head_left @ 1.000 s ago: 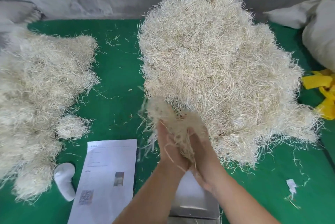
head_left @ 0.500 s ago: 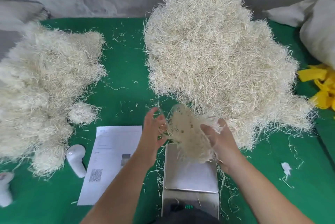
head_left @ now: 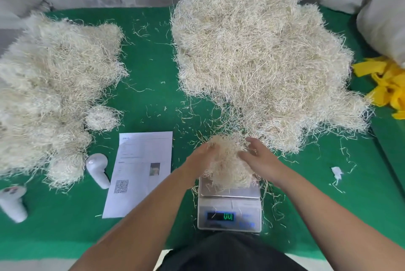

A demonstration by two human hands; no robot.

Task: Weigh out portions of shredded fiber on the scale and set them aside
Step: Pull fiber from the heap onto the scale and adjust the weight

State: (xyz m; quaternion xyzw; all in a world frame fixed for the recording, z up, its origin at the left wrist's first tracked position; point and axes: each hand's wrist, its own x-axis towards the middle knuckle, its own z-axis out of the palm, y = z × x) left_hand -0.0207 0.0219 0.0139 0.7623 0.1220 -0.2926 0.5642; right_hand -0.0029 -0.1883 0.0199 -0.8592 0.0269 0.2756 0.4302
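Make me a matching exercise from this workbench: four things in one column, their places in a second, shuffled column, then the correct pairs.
Things:
1. fiber portion
2. printed sheet
3. yellow strips
4. white paper scrap

Places:
A. at the right edge of the green mat, beside the grey sack
B. on the scale pan, between the two hands
C. lying alone on the green mat, right of the scale
D. flat on the mat, left of the scale

Pairs: 1-B, 2-D, 3-A, 4-C
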